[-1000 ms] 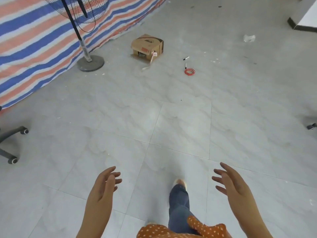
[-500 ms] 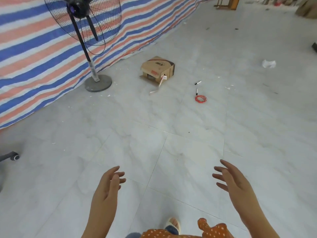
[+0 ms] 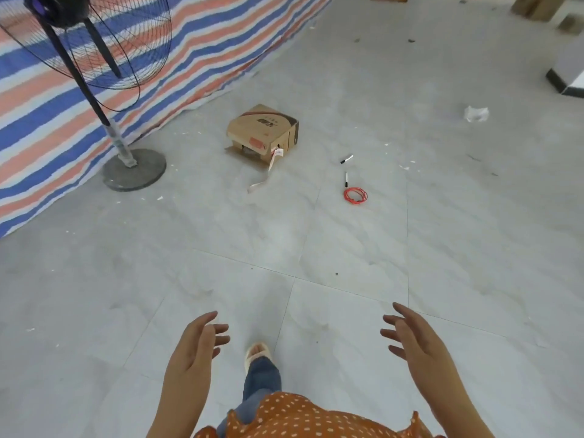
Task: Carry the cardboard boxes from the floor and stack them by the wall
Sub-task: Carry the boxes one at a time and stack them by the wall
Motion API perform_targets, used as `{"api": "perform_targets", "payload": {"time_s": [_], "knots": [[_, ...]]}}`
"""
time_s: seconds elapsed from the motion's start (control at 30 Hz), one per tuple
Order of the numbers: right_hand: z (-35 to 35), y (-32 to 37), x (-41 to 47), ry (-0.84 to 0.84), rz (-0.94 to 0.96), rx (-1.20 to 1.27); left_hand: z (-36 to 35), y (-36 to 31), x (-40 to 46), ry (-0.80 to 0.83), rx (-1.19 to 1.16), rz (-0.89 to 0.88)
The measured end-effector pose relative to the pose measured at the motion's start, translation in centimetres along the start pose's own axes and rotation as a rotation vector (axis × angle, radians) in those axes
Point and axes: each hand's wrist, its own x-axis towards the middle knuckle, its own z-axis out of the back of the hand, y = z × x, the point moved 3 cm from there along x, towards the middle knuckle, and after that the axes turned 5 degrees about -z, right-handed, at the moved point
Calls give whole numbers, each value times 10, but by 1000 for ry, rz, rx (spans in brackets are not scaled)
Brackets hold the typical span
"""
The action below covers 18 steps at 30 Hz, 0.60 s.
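- We pick the box [image 3: 263, 133] as our main thing. It sits on the gray floor [image 3: 347, 248], far ahead of us and a bit to the left.
- Our left hand [image 3: 192, 346] and our right hand [image 3: 417, 339] are both out in front of us, well apart from the box. The fingers are spread loose and wide. They hold nothing.
- One foot in a pale sandal [image 3: 257, 350] is stepping out between our hands. We think the step in hand is walking up to the box.
- Left of the box stands a big fan [image 3: 94, 58] on a round base [image 3: 134, 169]. Behind the box hangs a striped sheet [image 3: 196, 52].
- Right of the box lie two pens [image 3: 346, 179] and a red loop of wire [image 3: 355, 195]. We should step left of them so we do not slip.
- A pale strip [image 3: 267, 175] hangs from the box down to the floor on the side near us. A flap at the bottom looks open. So we should put one hand on each side, low down, and lift from under it.
- We should bend our knees and keep the box flat, in case something is inside. We cannot tell if it is full.
- More brown boxes [image 3: 534, 7] show far off, up and to the right of our box.
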Motion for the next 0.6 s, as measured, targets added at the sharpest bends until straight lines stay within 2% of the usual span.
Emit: {"api": "perform_targets", "payload": {"time_s": [0.2, 0.43, 0.6], "knots": [[-52, 84, 102, -64, 39, 22, -9, -62, 159, 62, 16, -106], [-84, 125, 205, -64, 1, -42, -48, -86, 279, 137, 30, -71], [-95, 159, 313, -20, -20, -81, -88, -94, 364, 63, 40, -30]]}}
